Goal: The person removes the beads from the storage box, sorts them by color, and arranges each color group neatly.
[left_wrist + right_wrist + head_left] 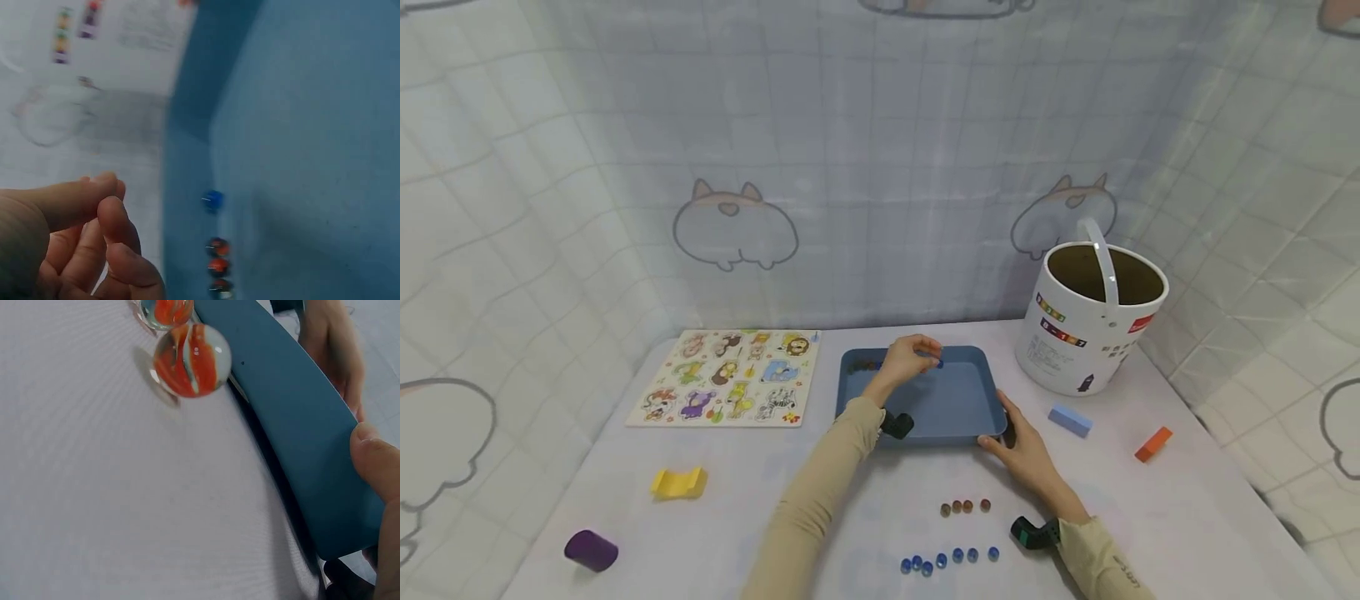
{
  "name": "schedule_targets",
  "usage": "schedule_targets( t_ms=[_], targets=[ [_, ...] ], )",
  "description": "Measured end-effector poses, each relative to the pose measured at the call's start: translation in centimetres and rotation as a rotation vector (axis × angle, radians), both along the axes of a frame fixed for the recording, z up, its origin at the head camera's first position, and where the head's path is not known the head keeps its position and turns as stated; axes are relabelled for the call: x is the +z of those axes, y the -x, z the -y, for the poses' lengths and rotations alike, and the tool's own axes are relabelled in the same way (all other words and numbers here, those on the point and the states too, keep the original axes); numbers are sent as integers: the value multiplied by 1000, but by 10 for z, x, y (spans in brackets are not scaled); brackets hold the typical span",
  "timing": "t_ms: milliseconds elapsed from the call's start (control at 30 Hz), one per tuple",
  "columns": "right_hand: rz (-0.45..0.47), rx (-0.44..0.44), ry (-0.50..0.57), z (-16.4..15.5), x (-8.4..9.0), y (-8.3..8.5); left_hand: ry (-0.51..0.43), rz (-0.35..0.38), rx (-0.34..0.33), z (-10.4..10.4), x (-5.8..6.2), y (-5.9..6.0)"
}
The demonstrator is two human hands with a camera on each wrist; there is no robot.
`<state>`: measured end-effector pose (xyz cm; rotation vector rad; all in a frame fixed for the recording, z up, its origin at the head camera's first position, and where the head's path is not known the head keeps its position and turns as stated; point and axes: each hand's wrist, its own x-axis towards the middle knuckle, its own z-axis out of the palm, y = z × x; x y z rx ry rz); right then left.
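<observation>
A blue tray [958,404] lies at the middle of the table. My left hand [912,357] hovers over its far left part with thumb and forefinger curled together [106,200], and I see nothing between them. In the left wrist view a blue marble [214,200] and several red marbles [217,265] lie along the tray wall [187,156], apart from the fingers. My right hand [1013,437] grips the tray's near right corner, thumb [375,462] on the rim [300,425]. On the table near me lie a row of red marbles [965,506] and a row of blue marbles [947,560].
A white bucket [1093,333] with a handle stands at the back right. An animal puzzle board [730,377] lies at the back left. Loose blocks lie about: yellow [679,483], purple cylinder [591,550], light blue [1070,420], orange [1153,443]. Curtain walls surround the table.
</observation>
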<state>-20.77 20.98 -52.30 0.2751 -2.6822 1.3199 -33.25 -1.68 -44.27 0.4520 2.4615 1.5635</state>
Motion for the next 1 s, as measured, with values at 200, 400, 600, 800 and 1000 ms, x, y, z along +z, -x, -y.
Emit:
schedule_targets(
  t_ms=[200,400,600,800,1000],
  targets=[
    [11,2,7,3,-1,0,127,-9,56,-14,-16,16],
    [34,-6,-3,2,-1,1,128,2,103,-21,-24,23],
    [30,-9,-4,1,-2,2,149,3,101,-24,-24,24],
    [11,-5,0,1,-3,1,247,16,81,-26,-20,20],
    [16,-8,-7,0,-3,2,245,35,77,-27,-24,19]
  ],
)
